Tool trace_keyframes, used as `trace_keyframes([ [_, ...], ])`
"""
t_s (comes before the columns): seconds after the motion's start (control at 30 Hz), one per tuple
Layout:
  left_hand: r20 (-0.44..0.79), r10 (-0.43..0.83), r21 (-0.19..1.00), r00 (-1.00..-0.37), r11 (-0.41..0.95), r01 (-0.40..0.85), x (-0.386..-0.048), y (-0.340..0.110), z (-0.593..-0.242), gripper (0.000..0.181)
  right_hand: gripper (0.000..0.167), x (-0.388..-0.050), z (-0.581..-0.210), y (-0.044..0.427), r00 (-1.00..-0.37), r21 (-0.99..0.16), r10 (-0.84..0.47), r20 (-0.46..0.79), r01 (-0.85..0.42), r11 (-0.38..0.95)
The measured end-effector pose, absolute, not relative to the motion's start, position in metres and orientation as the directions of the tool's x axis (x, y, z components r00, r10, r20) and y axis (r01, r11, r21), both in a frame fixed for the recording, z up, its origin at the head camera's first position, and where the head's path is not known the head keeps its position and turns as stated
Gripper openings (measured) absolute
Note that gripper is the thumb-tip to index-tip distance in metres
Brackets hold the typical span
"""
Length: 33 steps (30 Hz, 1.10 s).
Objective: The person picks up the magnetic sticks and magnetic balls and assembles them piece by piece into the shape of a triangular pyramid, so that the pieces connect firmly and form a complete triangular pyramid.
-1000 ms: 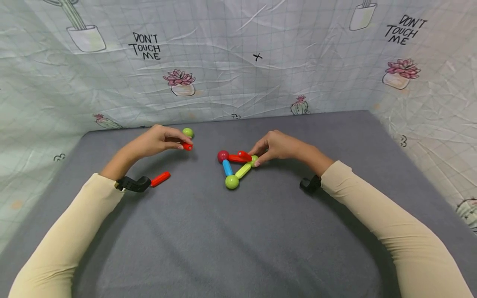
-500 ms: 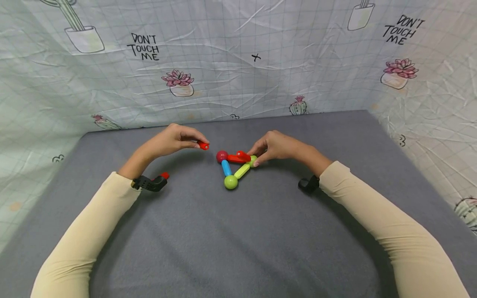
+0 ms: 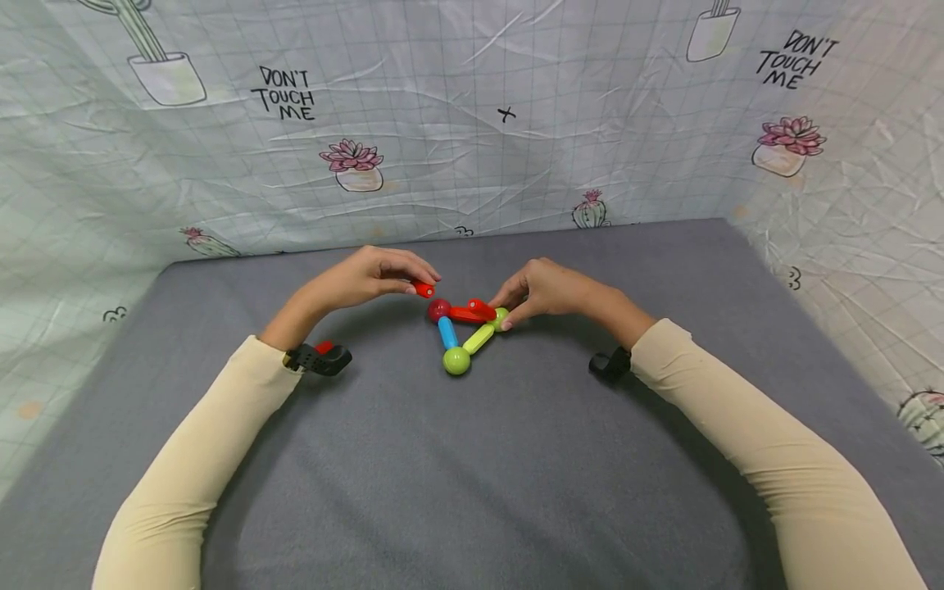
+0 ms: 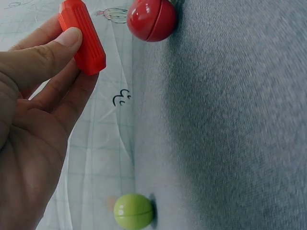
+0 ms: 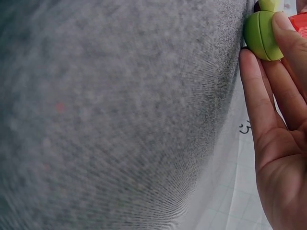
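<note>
Between thumb and fingertips, my left hand (image 3: 357, 283) holds a short red rod (image 4: 82, 38) above the table, just left of a red ball (image 3: 438, 310). That ball is one corner of a triangle lying on the table. A blue rod (image 3: 447, 333) joins it to a green ball (image 3: 456, 360) in front, and a yellow-green rod (image 3: 479, 338) runs on to another green ball (image 5: 263, 36). My right hand (image 3: 556, 287) pinches this second green ball. A red rod (image 3: 462, 315) forms the back side; another red rod (image 3: 481, 308) sticks up near the pinched ball.
A loose red rod (image 3: 324, 347) lies at left, partly hidden by the left wrist's black strap (image 3: 319, 359). In the left wrist view, a loose green ball (image 4: 133, 212) rests on the grey table (image 3: 472, 475). A patterned cloth (image 3: 472, 164) hangs behind.
My left hand has moved right with its red rod, close to the red ball. It now hides the loose green ball in the head view. The right hand stays on its green ball.
</note>
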State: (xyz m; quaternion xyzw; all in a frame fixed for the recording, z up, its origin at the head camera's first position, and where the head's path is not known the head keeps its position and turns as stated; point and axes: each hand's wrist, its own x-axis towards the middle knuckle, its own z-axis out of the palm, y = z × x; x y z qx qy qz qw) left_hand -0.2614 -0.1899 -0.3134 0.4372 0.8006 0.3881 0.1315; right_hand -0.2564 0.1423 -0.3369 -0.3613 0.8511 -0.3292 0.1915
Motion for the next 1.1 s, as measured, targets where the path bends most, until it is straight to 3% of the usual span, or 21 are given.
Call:
trace_keyframes([
  [0.9, 0.097, 0.848, 0.825, -0.521, 0.224, 0.518, -0.260, -0.161, -0.326, 0.023, 0.036, -0.258, -0.338, 0.142, -0.661, -0.717, -0.745, -0.088, -0.477, 0.508],
  [1.1, 0.081, 0.844, 0.827, -0.531, 0.241, 0.508, -0.259, -0.160, -0.328, 0.022, 0.035, -0.257, -0.338, 0.142, -0.654, -0.712, -0.752, -0.084, -0.489, 0.504],
])
